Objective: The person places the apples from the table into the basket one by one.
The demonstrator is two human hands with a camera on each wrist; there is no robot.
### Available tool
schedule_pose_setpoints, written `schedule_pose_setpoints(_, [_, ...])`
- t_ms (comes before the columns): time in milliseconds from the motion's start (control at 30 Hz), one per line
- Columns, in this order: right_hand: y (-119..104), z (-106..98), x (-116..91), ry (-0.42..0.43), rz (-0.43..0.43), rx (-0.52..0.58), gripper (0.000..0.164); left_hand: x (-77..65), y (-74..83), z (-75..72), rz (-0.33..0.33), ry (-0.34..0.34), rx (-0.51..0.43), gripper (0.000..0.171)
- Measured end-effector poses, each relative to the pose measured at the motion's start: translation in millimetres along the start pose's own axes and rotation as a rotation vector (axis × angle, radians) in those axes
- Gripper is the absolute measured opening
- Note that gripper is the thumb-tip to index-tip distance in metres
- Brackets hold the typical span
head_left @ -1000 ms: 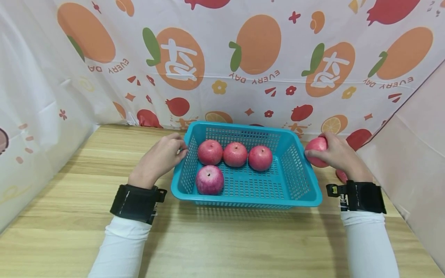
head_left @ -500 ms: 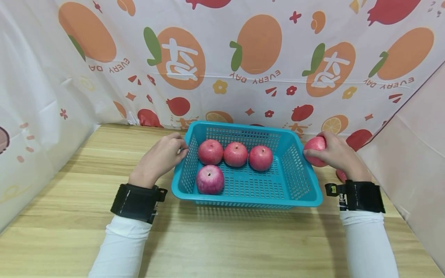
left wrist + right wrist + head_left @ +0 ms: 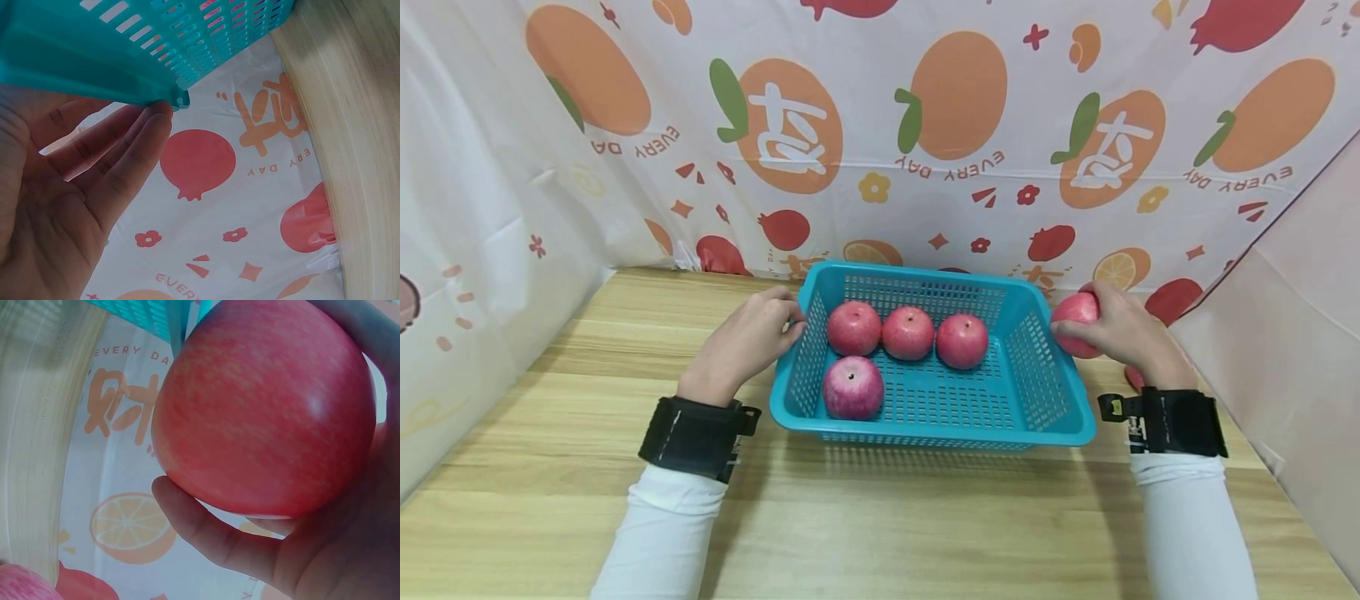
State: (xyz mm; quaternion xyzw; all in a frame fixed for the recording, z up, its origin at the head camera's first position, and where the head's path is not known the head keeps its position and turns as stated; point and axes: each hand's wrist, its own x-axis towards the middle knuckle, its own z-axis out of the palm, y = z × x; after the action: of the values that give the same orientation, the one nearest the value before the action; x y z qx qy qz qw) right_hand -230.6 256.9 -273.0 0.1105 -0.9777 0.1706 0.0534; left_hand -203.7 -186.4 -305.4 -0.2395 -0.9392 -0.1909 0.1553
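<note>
A blue plastic basket (image 3: 925, 427) with slotted walls stands on the table, holding several red apples. Three of them, among them a middle apple (image 3: 907, 333), line up along its back, while a purplish apple (image 3: 853, 388) sits at the front left. My left hand (image 3: 745, 342) grips the basket's left rim, its fingertips under the rim edge in the left wrist view. With fingers and thumb around it, my right hand (image 3: 1131, 333) holds a red apple (image 3: 262, 412) over the basket's right rim. Part of that apple is hidden by the hand.
Another apple (image 3: 1135, 377) lies on the wooden table (image 3: 925, 525) to the right, mostly hidden behind the right wrist. A fruit-printed white curtain (image 3: 865, 125) rises right behind the basket, and a pale side wall (image 3: 1292, 333) stands close on the right.
My right hand has moved slightly left with the apple, bringing it further over the basket's right rim. The left hand and the basket stay in place.
</note>
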Motion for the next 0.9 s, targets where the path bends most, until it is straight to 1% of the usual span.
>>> schedule_pose_setpoints(300, [-3.7,0.4,0.8,0.001,-0.013,0.000,0.075,-0.3,-0.2,0.1,-0.003,0.001,-0.003,0.012])
schedule_pose_setpoints(600, [-8.3,3.6,3.0,0.042,-0.068,0.043,0.066,-0.4,0.3,0.7,0.000,0.004,-0.003,0.011])
schedule_pose_setpoints(900, [-11.6,3.8,3.4,0.047,-0.084,0.055,0.067,-1.0,0.3,0.9,-0.013,-0.006,-0.005,0.012])
